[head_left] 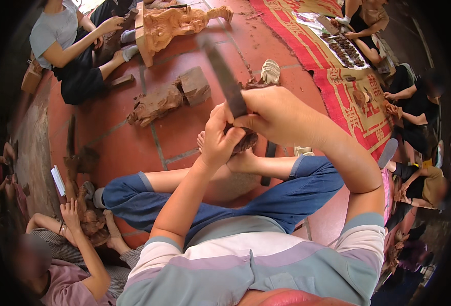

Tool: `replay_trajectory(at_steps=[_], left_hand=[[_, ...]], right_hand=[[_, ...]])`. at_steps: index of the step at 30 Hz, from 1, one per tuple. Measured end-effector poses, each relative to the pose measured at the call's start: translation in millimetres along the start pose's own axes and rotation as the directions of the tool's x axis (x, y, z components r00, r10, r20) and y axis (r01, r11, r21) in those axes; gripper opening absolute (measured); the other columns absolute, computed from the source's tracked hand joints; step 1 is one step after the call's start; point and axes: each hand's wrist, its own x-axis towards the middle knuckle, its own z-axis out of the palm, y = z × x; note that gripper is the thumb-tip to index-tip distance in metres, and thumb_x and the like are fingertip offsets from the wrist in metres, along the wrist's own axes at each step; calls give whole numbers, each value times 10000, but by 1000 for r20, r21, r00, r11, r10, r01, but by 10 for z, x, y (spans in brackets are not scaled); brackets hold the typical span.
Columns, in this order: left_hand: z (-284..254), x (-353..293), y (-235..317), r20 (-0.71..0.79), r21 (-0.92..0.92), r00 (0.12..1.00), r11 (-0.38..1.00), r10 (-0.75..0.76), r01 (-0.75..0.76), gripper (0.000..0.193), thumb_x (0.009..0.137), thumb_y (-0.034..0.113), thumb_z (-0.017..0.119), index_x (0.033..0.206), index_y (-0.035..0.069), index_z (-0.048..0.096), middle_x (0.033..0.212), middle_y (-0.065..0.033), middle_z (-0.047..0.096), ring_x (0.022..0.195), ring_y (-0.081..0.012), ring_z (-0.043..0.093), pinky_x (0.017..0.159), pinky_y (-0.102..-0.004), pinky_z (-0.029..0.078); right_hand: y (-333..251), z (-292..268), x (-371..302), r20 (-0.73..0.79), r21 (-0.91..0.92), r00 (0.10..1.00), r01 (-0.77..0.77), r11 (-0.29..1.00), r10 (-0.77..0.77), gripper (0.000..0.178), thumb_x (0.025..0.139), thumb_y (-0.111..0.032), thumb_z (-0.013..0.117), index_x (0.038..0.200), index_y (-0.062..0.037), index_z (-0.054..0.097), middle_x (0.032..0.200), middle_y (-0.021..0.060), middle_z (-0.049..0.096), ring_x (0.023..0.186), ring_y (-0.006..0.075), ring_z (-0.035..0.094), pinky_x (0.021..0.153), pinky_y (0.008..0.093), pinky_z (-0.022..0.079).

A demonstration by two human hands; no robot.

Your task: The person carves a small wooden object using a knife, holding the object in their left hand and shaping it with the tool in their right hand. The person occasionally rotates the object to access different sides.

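My right hand (271,112) is closed around the lower end of a long, flat dark strip (223,71) that rises away from me, its far end smeared by motion. My left hand (220,135) presses in from the other side, thumb and fingers curled on a dark brown carved wood piece (247,142). The carving sits over my bare feet between my crossed legs. Both hands hide much of it, and another bit of dark carved wood (256,84) shows beyond my right knuckles.
A rough carved wood block (166,99) lies ahead on red tiles. Beyond it is a large orange-brown carving (172,28) beside a seated person (64,46). Another person (67,265) sits at the near left by a carving (92,224). Red patterned mats (332,92) and more people are right.
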Motion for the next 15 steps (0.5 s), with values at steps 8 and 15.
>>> replay_trajectory(at_steps=[8,15], left_hand=[[175,242,273,-132,-112,966,971,-224,210,287,883,257,664,1016,3,647,911,-98,639,876,-187,592,776,-311,455],[29,84,158,-7,-8,998,998,-63,63,267,872,259,670,962,8,650,836,-90,632,897,-234,575,795,-359,441]], right_hand=[[85,-131,251,-23,131,989,-139,982,143,61,847,-23,618,905,-31,603,754,94,629,691,153,597,644,310,499],[-34,-32,65,5,137,997,-74,988,74,75,843,-33,624,913,-36,594,745,85,606,671,163,577,639,304,489]])
